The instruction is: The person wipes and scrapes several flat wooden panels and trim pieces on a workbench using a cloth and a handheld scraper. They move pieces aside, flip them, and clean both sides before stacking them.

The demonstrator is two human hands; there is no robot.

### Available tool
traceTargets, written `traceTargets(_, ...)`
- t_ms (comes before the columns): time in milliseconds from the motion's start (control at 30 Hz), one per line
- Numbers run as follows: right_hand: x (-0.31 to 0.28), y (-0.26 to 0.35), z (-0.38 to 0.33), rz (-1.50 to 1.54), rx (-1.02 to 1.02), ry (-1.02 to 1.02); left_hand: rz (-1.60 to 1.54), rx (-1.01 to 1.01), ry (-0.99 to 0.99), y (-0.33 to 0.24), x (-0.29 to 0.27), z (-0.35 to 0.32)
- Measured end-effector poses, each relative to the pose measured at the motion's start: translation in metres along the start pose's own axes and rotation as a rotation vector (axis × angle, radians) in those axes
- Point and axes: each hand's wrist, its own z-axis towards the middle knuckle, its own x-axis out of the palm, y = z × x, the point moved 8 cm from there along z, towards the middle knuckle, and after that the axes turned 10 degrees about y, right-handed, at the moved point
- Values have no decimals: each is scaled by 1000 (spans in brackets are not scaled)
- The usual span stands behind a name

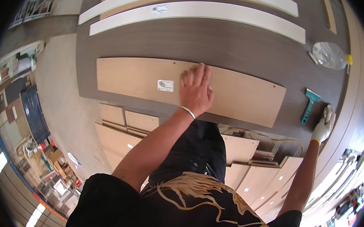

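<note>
My bare left hand [196,91] lies flat on a light wood-coloured board [242,94]. Its fingers are stretched toward the board's far edge, and a bangle circles the wrist. The board has small holes along the far edge and a white label [165,85] left of my hand. At the right side of the dark tabletop, my right hand [324,124] wears a white knit glove. Its fingers look curled together; whatever they may hold is hidden. Just left of the glove lies a scraper [308,106] with a teal handle, apart from it.
Two long white strips [206,10] lie across the far part of the dark table [152,48]. A clear plastic bottle [329,55] with a yellow cap lies at the far right. Stacked panels [259,180] and a hose or cable [281,140] are below the near edge.
</note>
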Motion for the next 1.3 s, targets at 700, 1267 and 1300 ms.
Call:
traceTargets(700,71,183,-369,1898,647,550,75,118,-10,4,12,13)
traceTargets(1267,-45,81,-113,-176,368,-254,59,204,-7,-1,10,11)
traceTargets(1300,-26,116,-102,-390,132,-173,60,201,-1,-1,10,11)
